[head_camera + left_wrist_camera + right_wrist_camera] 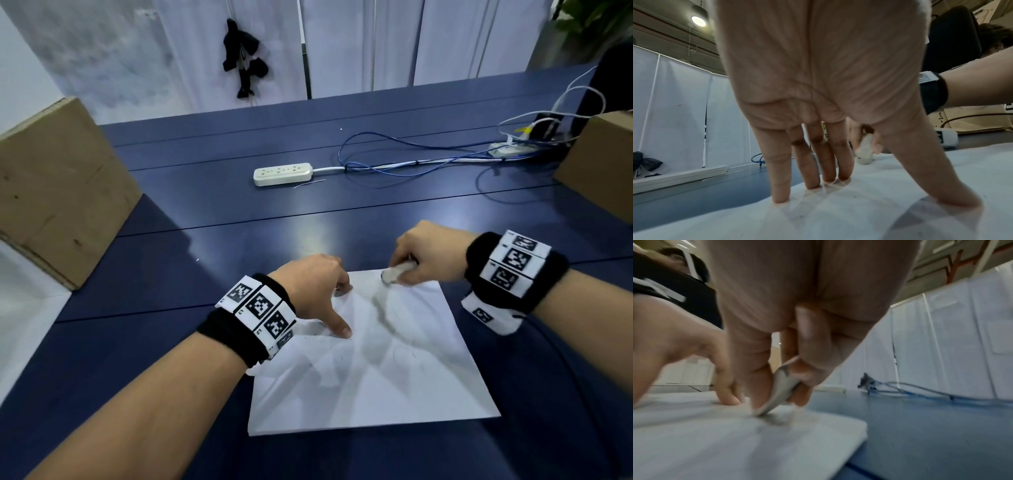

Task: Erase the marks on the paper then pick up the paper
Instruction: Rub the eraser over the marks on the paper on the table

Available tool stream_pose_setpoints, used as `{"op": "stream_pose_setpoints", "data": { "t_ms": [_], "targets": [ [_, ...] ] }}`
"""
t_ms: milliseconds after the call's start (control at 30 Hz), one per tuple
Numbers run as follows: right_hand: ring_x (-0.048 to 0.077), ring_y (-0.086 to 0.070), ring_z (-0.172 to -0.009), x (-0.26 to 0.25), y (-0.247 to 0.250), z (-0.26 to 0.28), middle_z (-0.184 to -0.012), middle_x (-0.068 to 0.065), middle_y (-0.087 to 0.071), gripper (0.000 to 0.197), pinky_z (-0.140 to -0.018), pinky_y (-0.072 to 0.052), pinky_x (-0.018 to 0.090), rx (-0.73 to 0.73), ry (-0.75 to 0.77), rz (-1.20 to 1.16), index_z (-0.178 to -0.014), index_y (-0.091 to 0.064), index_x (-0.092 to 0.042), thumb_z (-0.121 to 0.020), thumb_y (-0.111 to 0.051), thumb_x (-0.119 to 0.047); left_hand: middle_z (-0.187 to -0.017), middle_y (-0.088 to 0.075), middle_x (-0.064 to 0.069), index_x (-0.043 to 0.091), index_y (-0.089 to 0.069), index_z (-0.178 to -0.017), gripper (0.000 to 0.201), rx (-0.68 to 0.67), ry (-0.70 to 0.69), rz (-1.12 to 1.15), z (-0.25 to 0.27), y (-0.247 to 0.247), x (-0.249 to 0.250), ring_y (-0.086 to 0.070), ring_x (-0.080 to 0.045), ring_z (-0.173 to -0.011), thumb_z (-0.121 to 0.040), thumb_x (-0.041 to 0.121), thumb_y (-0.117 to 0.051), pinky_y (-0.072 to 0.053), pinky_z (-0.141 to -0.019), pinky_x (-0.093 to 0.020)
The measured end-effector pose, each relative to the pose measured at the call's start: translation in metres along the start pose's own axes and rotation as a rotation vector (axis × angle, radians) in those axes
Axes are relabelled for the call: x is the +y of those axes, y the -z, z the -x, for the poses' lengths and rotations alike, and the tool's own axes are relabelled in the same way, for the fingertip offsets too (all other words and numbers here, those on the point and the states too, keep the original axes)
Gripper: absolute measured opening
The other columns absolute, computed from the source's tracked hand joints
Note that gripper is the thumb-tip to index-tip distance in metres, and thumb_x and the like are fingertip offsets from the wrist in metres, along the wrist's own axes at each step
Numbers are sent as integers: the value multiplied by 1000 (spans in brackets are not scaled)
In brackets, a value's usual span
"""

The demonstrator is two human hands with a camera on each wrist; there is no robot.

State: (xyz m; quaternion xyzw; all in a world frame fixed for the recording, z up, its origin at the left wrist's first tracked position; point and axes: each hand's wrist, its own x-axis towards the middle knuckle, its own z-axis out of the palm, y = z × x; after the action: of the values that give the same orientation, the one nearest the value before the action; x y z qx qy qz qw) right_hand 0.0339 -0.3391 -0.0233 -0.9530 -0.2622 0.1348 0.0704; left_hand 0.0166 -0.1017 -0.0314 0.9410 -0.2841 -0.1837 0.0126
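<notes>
From the head view, I see the paper (373, 359) lying creased on the near tabletop (205, 274), my left hand (318, 291) splayed flat on it. My right hand (428, 255) pinches the eraser (394, 272) at the far edge.

Left wrist: straight fingertips (780, 193) press the sheet; if they slip, it could bunch.

Right wrist: blurred; rubbing so near the far corner risks a tear.

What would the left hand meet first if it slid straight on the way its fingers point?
The left hand points away across the paper. Past its far edge lies bare blue table, then likely the white power strip; depth is unclear.
</notes>
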Motion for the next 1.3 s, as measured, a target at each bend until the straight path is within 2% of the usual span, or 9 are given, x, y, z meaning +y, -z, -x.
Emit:
{"op": "stream_pose_setpoints", "data": {
  "t_ms": [133,233,367,567,800,900,967,1167,1300],
  "targets": [
    [5,-58,-71,-20,-8,26,-84,-14,-67,25,-66,-48,19,-226,122,-58,-96,-75,-32,-71,-70,-35,-102,-53,9,21,-67,-107,66,2,-4,-3,-1,-1,-1,-51,-13,-92,-59,63,-84,-53,-81,-37],
    [2,-56,-70,-7,-7,10,-84,-13,-66,24,-64,-43,11,-85,66,-40,-98,-76,-30,-74,-73,-34,-100,-50,11,23,-66,-105,65,1,1,5,-1,-2,-1,-49,-12,-89,-58,63,-84,-53,-81,-38],
    [15,-63,-79,4,-1,-10,-80,-9,-66,19,-71,-49,27,96,14,27,-93,-76,-27,-77,-70,-35,-98,-48,12,23,-66,-103,63,2,6,8,-1,0,-1,-50,-12,-89,-58,63,-84,-54,-81,-39],
    [3,-58,-71,-19,-7,23,-85,-14,-68,29,-68,-50,22,-237,133,-38,-97,-74,-34,-70,-67,-40,-102,-52,8,20,-67,-106,65,-1,-7,-4,0,-1,-1,-52,-14,-92,-60,63,-83,-54,-81,-38],
    [11,-58,-70,7,-1,-8,-75,-9,-67,28,-72,-54,31,45,-16,21,-99,-75,-30,-75,-66,-41,-102,-53,9,22,-67,-104,66,11,0,7,-1,-2,-2,-56,-16,-92,-57,63,-85,-55,-80,-38],
    [1,-54,-65,-3,-5,11,-76,-13,-63,27,-65,-45,15,-138,101,-24,-101,-75,-34,-74,-72,-35,-103,-54,7,21,-68,-106,66,8,-3,8,-1,-2,-2,-54,-16,-92,-57,63,-85,-55,-80,-37],
    [4,-57,-70,-12,-8,22,-83,-11,-67,30,-67,-48,18,-279,152,-55,-102,-74,-36,-72,-73,-37,-103,-55,6,20,-68,-105,66,7,-7,4,-1,-1,-2,-56,-17,-93,-57,63,-85,-55,-80,-38],
    [17,-57,-71,8,3,-8,-74,-3,-66,43,-73,-53,33,23,14,34,-95,-74,-32,-66,-52,-55,-104,-56,5,19,-68,-105,65,9,-10,13,0,-1,0,-55,-17,-94,-59,61,-85,-54,-81,-37],
    [9,-54,-72,-2,-1,13,-85,-5,-63,28,-65,-39,14,-102,138,18,-105,-74,-34,-77,-72,-32,-104,-56,6,20,-67,-107,66,7,-4,13,-1,-2,-2,-56,-17,-93,-58,61,-86,-54,-80,-37]
  ]
}}
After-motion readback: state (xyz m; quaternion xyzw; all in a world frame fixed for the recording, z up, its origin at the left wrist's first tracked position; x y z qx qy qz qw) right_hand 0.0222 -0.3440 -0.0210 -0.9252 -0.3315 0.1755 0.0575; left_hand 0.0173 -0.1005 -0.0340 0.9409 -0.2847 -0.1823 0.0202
